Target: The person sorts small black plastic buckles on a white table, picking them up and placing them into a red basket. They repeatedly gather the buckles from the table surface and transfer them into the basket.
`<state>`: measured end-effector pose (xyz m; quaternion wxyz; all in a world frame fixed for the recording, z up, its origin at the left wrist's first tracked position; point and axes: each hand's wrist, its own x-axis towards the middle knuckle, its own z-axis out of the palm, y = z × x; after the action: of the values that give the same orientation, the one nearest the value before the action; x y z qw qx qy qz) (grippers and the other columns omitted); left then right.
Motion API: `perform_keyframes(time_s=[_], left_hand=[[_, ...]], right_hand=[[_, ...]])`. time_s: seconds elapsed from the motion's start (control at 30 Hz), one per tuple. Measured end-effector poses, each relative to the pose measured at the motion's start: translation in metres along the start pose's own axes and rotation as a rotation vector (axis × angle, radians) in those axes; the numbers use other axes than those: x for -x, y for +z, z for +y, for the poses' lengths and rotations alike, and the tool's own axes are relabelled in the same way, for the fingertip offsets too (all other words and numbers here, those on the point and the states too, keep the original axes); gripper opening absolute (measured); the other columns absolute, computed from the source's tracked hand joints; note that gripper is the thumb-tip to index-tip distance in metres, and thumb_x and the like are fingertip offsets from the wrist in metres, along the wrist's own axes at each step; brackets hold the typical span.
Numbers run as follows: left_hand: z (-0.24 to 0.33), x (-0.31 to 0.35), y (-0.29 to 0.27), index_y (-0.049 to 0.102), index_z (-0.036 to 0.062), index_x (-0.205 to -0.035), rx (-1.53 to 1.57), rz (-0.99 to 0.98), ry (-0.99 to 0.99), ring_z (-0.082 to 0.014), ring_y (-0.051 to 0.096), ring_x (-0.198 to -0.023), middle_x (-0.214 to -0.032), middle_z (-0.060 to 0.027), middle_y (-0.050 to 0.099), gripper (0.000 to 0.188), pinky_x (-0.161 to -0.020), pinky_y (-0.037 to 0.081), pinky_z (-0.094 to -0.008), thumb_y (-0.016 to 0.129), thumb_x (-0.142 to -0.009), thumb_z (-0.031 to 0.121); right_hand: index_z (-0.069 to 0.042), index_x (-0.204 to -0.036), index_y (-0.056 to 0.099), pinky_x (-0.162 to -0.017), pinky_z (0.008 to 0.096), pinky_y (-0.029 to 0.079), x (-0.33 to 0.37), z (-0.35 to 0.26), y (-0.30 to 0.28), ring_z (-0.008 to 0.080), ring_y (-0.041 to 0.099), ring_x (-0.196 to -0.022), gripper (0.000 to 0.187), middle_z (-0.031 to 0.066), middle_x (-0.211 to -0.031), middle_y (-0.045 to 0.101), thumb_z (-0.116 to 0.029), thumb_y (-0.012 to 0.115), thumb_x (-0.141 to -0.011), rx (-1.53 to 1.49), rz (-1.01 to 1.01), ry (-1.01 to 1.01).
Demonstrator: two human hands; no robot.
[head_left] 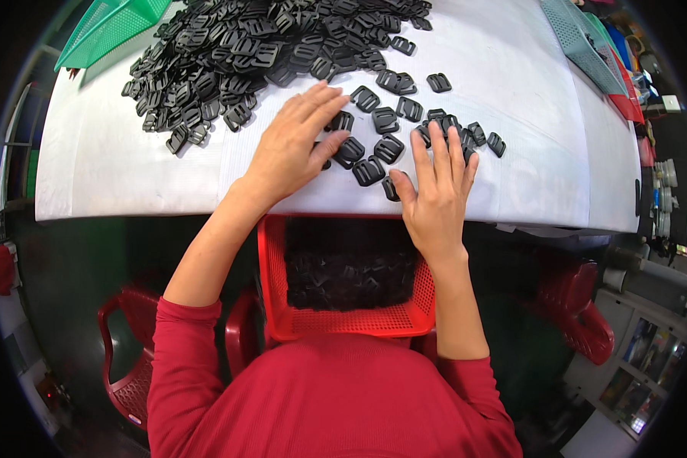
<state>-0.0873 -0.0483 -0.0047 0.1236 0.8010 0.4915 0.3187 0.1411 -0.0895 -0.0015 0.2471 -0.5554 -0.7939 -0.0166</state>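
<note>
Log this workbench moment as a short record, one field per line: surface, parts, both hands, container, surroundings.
surface: white table
parts: big heap of black plastic buckles at the far side; loose buckles spread near the front edge
left hand: flat, palm down, fingers spread over loose buckles
right hand: flat, palm down, fingertips on a small cluster
container: red mesh basket below the table edge, holding black buckles
surroundings: green basket far left; red chair

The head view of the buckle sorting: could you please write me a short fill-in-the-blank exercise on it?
1. Both hands, left hand and right hand, rest on the ____ table.
2. The plastic buckles are all ____.
3. The basket below the table edge is ____.
4. The tray at the table's far left is ____.

Missing words: white; black; red; green
</note>
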Motion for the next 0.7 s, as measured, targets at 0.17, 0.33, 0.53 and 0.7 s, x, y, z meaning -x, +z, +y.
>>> perform_keyframes(time_s=[0.17, 0.33, 0.53, 0.7], left_hand=[[-0.007, -0.018, 0.012, 0.046, 0.0081, -0.143, -0.041, -0.121, 0.087, -0.0318, 0.031, -0.145, -0.148, -0.0126, 0.046, 0.054, -0.117, 0.026, -0.0504, 0.062, -0.095, 0.024], [-0.016, -0.018, 0.017, 0.045, 0.0045, -0.144, -0.155, -0.16, 0.08, -0.03, 0.034, -0.144, -0.149, -0.0134, 0.045, 0.055, -0.117, 0.025, -0.0502, 0.056, -0.097, 0.032], [-0.007, -0.02, 0.015, 0.04, 0.0026, -0.147, -0.088, -0.225, 0.031, -0.0303, 0.032, -0.145, -0.152, -0.0141, 0.041, 0.058, -0.118, 0.022, -0.0504, 0.058, -0.095, 0.024], [-0.008, -0.021, 0.014, 0.036, 0.0022, -0.148, -0.142, -0.193, 0.08, -0.0303, 0.03, -0.146, -0.154, -0.0147, 0.038, 0.059, -0.118, 0.023, -0.0496, 0.055, -0.096, 0.023]], right_hand=[[-0.003, -0.136, 0.055, -0.114, 0.0679, 0.008, -0.016, -0.005, 0.007, 0.0316, 0.037, -0.142, 0.063, 0.0152, -0.143, 0.052, -0.05, 0.056, -0.093, 0.012, -0.139, -0.079], [-0.001, -0.134, 0.056, -0.113, 0.0686, 0.011, -0.062, 0.009, 0.033, 0.0321, 0.035, -0.143, 0.062, 0.0126, -0.146, 0.049, -0.049, 0.051, -0.096, 0.027, -0.015, -0.092], [0.0, -0.135, 0.055, -0.114, 0.0682, 0.009, -0.071, 0.012, 0.05, 0.0323, 0.033, -0.144, 0.06, 0.0131, -0.146, 0.05, -0.047, 0.048, -0.099, -0.075, -0.141, -0.13], [0.0, -0.138, 0.051, -0.114, 0.068, 0.007, -0.056, 0.007, 0.047, 0.0301, 0.035, -0.143, 0.06, 0.0146, -0.146, 0.049, -0.046, 0.048, -0.099, -0.021, -0.077, -0.087]])
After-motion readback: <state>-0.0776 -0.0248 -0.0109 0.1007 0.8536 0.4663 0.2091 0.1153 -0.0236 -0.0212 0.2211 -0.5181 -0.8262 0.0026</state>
